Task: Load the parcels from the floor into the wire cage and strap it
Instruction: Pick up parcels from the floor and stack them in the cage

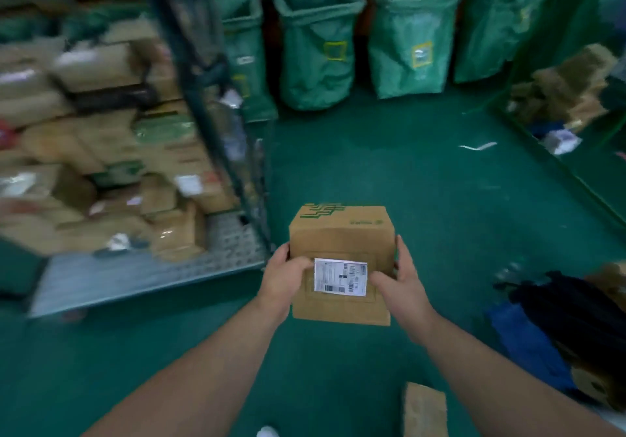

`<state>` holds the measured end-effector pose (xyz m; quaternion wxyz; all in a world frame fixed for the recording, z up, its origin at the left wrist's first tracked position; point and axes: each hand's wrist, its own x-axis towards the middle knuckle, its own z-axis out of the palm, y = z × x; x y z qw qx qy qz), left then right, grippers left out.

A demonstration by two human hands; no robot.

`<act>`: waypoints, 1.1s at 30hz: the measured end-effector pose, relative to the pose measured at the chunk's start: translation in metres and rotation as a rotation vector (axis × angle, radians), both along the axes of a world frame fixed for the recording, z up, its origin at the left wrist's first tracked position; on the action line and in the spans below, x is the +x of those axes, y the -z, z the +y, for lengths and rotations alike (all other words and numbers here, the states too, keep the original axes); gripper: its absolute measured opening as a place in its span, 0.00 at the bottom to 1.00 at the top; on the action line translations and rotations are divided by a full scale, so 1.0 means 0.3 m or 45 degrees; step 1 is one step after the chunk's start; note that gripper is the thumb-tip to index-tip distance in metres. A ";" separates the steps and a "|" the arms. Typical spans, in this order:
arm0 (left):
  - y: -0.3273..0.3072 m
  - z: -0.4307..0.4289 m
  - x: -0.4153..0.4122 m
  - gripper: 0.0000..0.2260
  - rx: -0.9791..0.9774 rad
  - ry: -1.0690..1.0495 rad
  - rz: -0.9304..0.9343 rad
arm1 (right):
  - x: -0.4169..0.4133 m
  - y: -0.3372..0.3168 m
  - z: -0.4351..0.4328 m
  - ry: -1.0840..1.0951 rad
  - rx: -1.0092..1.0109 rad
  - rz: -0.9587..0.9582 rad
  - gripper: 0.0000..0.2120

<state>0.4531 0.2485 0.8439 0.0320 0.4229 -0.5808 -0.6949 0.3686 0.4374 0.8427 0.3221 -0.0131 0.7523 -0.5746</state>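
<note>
I hold a brown cardboard parcel (342, 233) with green print and a white shipping label above the green floor, in the middle of the view. My left hand (283, 275) grips its left side, thumb on top by the label. My right hand (403, 279) grips its right side. The wire cage (216, 260) stands to the left, its metal floor edge close to the parcel. Inside it, several cardboard parcels (101, 152) are stacked high. Another small brown parcel (425, 409) lies on the floor near my right forearm.
Green mail sacks (318, 50) stand in a row along the back wall. A dark and blue heap of bags and boxes (569, 321) lies at the right. A second green cage (569, 98) with parcels stands at the far right. A paper scrap (477, 146) lies on the floor.
</note>
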 end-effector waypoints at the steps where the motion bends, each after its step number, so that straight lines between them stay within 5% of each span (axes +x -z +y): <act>1: -0.008 -0.093 0.098 0.21 -0.014 -0.046 -0.008 | 0.075 -0.015 -0.100 -0.019 -0.030 -0.033 0.34; 5: -0.015 -0.436 0.445 0.29 -0.022 -0.203 -0.049 | 0.304 0.024 -0.475 -0.215 0.012 -0.101 0.34; 10: -0.049 -0.695 0.767 0.24 0.020 -0.473 -0.080 | 0.517 0.010 -0.861 -0.489 -0.023 -0.082 0.19; 13: -0.053 -0.813 0.867 0.20 0.042 -0.644 -0.167 | 0.568 0.001 -1.041 -0.597 -0.015 -0.091 0.25; 17: -0.018 -0.952 0.897 0.19 0.038 -0.706 -0.180 | 0.569 0.012 -1.224 -0.703 -0.064 -0.128 0.24; 21: -0.003 -1.142 0.844 0.30 0.056 -0.665 -0.139 | 0.492 0.043 -1.431 -0.697 -0.087 -0.179 0.24; 26: -0.030 -1.370 0.757 0.22 0.060 -0.691 -0.268 | 0.388 0.083 -1.712 -0.703 -0.038 -0.301 0.21; 33: -0.016 -1.644 0.730 0.19 0.056 -0.945 -0.313 | 0.350 0.111 -2.081 -0.929 0.011 -0.310 0.37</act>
